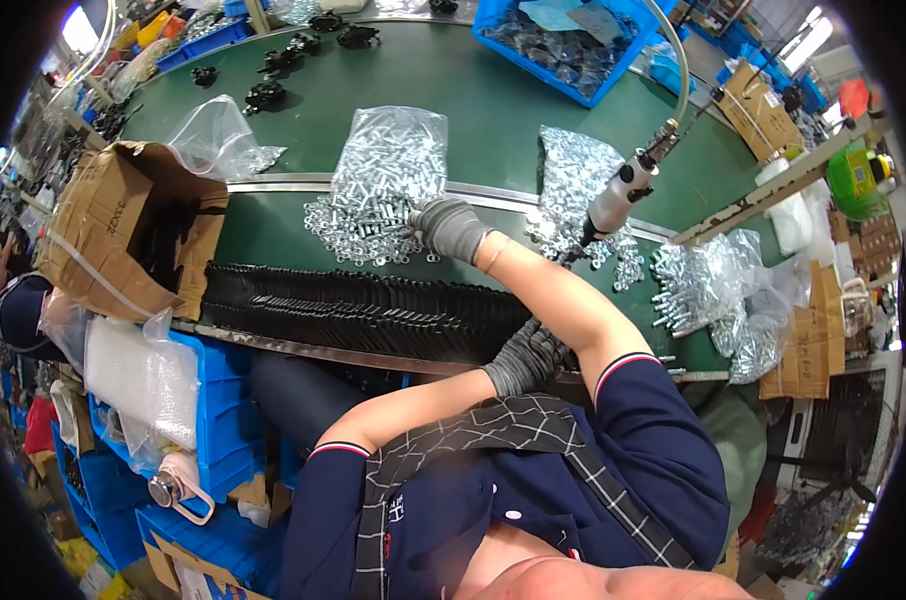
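Note:
My right hand (453,228), in a grey knit glove, reaches across to a pile of small silvery metal pieces (358,235). Its fingers are closed together at the pile's right edge; what they pinch is too small to make out. The pile spills from a clear plastic bag (393,140) of similar short metal parts. Below it runs a long row of thin black parts (353,305), packed side by side. My left hand (526,360), gloved too, is curled at the row's right end, under my right forearm. Its fingertips are partly hidden, and so is anything in them.
A pneumatic screwdriver (621,195) hangs right of my right hand, beside another bag of metal pieces (573,165). Bolts in plastic (688,285) lie farther right. An open cardboard box (103,235) stands left. A blue crate (488,30) and black parts (265,95) sit at the back.

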Action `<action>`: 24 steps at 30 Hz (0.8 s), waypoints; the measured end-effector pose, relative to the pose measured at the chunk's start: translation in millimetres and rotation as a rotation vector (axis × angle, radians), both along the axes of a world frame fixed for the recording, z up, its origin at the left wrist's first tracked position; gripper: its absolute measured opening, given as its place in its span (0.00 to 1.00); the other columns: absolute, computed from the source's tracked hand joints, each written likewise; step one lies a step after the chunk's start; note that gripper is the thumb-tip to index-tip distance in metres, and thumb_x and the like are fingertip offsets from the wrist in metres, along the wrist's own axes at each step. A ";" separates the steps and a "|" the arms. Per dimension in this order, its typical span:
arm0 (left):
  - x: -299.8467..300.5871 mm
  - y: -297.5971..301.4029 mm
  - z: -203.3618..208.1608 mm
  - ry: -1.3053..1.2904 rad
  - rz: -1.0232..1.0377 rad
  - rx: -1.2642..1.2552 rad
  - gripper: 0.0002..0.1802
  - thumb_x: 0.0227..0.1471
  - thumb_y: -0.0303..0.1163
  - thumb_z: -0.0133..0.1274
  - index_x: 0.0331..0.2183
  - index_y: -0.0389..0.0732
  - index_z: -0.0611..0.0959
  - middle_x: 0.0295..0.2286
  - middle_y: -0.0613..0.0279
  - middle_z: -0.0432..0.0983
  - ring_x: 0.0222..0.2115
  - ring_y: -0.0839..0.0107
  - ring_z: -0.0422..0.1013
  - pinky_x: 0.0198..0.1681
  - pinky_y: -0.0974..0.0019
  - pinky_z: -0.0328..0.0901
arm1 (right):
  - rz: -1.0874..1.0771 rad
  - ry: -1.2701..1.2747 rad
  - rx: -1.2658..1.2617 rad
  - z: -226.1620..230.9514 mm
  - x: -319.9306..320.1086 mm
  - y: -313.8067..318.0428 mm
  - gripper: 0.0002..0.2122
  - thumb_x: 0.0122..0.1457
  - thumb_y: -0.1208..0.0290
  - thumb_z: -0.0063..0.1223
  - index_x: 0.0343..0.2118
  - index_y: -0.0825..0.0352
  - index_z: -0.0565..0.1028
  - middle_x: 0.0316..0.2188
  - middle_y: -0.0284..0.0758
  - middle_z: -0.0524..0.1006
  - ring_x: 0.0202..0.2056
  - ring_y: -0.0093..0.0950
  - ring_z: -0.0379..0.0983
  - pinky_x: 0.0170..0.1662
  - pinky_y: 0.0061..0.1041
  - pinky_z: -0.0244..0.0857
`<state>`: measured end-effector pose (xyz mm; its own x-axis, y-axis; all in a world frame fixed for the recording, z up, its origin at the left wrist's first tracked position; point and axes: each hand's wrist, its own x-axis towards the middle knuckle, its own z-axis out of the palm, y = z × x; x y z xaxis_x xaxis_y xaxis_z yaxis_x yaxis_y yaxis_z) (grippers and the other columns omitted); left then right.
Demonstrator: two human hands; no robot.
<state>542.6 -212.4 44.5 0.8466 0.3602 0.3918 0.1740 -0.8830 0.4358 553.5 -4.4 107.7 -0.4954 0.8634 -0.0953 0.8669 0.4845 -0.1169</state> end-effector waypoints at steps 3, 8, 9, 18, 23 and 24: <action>-1.1 -1.3 4.0 -0.027 0.066 -0.011 0.33 0.48 0.45 0.52 0.55 0.41 0.72 0.55 0.50 0.65 0.59 0.53 0.59 0.66 0.46 0.43 | 0.063 -0.039 0.034 -5.7 -3.6 7.2 0.11 0.56 0.61 0.52 0.34 0.64 0.77 0.32 0.40 0.78 0.37 0.41 0.76 0.39 0.42 0.69; -9.0 9.0 6.9 0.086 0.142 0.118 0.33 0.46 0.47 0.53 0.52 0.39 0.75 0.53 0.50 0.68 0.58 0.54 0.59 0.65 0.45 0.45 | -0.111 0.210 -0.074 7.1 50.2 8.8 0.09 0.55 0.65 0.53 0.33 0.66 0.78 0.28 0.42 0.79 0.32 0.41 0.77 0.36 0.40 0.69; -9.3 11.7 9.1 0.120 0.166 0.163 0.33 0.45 0.48 0.53 0.51 0.39 0.77 0.52 0.51 0.70 0.58 0.55 0.60 0.65 0.45 0.45 | -0.161 0.316 -0.066 2.8 76.6 3.9 0.10 0.55 0.65 0.53 0.34 0.66 0.78 0.27 0.41 0.79 0.32 0.41 0.76 0.36 0.39 0.69; -8.7 15.3 37.0 0.254 0.060 0.097 0.31 0.48 0.46 0.52 0.52 0.40 0.76 0.53 0.51 0.69 0.57 0.54 0.62 0.64 0.43 0.45 | -0.137 0.213 0.002 -18.0 113.9 -33.9 0.10 0.54 0.69 0.52 0.40 0.60 0.78 0.29 0.39 0.80 0.34 0.37 0.78 0.36 0.35 0.70; -8.6 14.4 26.5 0.193 -0.054 0.175 0.32 0.48 0.44 0.51 0.55 0.44 0.74 0.54 0.51 0.69 0.55 0.54 0.64 0.64 0.41 0.46 | 0.078 -0.210 0.162 -6.2 107.5 -34.8 0.09 0.54 0.72 0.48 0.35 0.63 0.79 0.28 0.41 0.80 0.33 0.39 0.79 0.35 0.38 0.71; -8.1 15.4 22.9 0.183 -0.052 0.193 0.32 0.48 0.44 0.51 0.55 0.44 0.73 0.54 0.51 0.69 0.55 0.54 0.64 0.63 0.41 0.46 | 0.119 -0.272 0.159 -4.7 103.9 -34.8 0.09 0.54 0.72 0.47 0.34 0.64 0.79 0.28 0.42 0.80 0.33 0.40 0.79 0.35 0.38 0.71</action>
